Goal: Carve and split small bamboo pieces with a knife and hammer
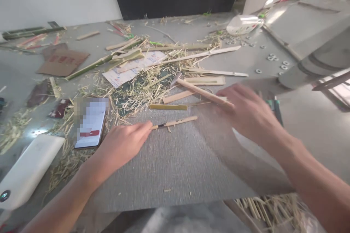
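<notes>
My left hand (131, 136) is closed around one end of a slim wooden-handled tool (182, 120), which has a dark band and points right, low over the table. Its tip inside the fingers is hidden. On the right, my right hand (240, 103), smeared by motion, is closed at the end of the handle of a hammer (202, 91). The metal hammer head points left, above the shavings and strips. A short yellowish bamboo piece (168, 107) lies just beyond the slim tool, and a flat bamboo strip (177, 97) lies behind that.
Bamboo shavings (153, 80) and long strips cover the middle of the grey table (175, 174). A phone (91, 123) and a white power bank (32, 169) lie left. Cardboard (62, 62), small rings (272, 57), a clear bottle (242, 24) and a large grey cylinder (314, 62) stand farther out.
</notes>
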Available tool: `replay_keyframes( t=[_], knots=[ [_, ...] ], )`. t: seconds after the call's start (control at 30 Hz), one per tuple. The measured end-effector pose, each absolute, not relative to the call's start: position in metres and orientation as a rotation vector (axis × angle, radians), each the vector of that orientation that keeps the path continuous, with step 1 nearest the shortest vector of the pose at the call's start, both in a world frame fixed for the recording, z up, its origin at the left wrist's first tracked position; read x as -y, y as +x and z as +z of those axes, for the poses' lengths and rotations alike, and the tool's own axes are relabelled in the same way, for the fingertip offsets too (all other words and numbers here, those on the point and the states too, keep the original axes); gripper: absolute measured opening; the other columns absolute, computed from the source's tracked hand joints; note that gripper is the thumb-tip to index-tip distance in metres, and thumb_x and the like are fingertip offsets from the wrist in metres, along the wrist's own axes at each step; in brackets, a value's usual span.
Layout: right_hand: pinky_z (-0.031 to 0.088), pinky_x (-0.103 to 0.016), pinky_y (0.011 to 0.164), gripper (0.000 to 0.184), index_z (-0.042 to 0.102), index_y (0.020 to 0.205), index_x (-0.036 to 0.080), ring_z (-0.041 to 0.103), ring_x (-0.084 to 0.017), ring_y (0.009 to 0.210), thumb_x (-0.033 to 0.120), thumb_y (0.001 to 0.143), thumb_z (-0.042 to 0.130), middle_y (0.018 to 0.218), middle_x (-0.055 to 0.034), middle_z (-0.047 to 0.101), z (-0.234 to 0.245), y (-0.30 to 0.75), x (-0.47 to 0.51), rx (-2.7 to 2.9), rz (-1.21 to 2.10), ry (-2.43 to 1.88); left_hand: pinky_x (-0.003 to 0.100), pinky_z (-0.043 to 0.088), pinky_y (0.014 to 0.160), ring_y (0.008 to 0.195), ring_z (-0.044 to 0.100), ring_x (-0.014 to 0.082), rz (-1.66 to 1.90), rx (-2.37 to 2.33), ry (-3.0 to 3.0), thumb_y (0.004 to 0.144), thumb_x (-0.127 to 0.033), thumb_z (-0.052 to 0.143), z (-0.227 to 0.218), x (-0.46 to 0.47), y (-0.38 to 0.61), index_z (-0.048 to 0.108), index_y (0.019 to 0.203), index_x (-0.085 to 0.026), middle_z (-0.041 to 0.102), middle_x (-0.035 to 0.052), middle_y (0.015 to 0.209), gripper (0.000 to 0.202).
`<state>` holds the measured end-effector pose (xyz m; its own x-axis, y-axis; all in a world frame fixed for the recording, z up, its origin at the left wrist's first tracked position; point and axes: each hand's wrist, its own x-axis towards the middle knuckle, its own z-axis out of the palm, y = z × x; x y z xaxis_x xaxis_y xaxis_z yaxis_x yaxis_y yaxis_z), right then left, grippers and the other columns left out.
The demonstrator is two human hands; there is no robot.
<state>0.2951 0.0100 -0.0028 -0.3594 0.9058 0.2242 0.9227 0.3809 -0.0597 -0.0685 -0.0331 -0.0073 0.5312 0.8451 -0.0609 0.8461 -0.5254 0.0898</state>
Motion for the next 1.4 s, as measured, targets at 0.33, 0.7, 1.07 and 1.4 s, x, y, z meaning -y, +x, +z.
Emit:
replay_keyframes(
  t=[0.33,0.7,1.07,1.4],
  knots=[
    [0.029,-0.027,0.057,0.032,0.056,0.098,0.017,0.044,-0.014,0.058,0.040,0.106,0.036,0.076,-0.0059,0.057,-0.009,0.295,-0.015,2.151,0.408,-1.861,0.030,0.036,0.061,0.072,0.065,0.0177,0.193,-1.470,2.404,0.111,-0.036,0.031,-0.009,0.027,-0.079,0.059,0.097,-0.021,0.069,0.0023,0.083,0.035],
    [0.011,-0.014,0.042,0.059,0.062,0.116,0.020,0.016,-0.002,0.053,0.061,0.078,0.082,0.072,0.0066,0.024,0.001,0.305,0.093,0.540,1.650,-1.541,0.028,0.030,0.053,0.058,0.060,0.0153,0.189,-1.631,2.491,0.109,-0.034,0.034,-0.019,0.022,-0.077,0.057,0.091,-0.020,0.063,0.0004,0.068,0.033],
    [0.012,-0.014,0.045,0.066,0.062,0.124,0.021,0.017,-0.003,0.054,0.067,0.080,0.079,0.072,0.0057,0.029,0.004,0.276,0.128,0.523,1.685,-1.563,0.028,0.025,0.051,0.050,0.048,0.0133,0.218,-1.604,2.563,0.109,-0.033,0.033,-0.019,0.026,-0.075,0.057,0.090,-0.020,0.053,-0.0018,0.061,0.034],
    [0.020,-0.015,0.043,0.066,0.066,0.127,0.023,0.026,-0.004,0.052,0.067,0.079,0.079,0.072,0.0025,0.040,-0.004,0.273,0.141,0.498,1.694,-1.663,0.029,0.022,0.050,0.046,0.046,0.0129,0.145,-1.614,2.664,0.109,-0.030,0.034,-0.014,0.029,-0.071,0.055,0.085,-0.020,0.055,-0.0013,0.057,0.033]
  ],
)
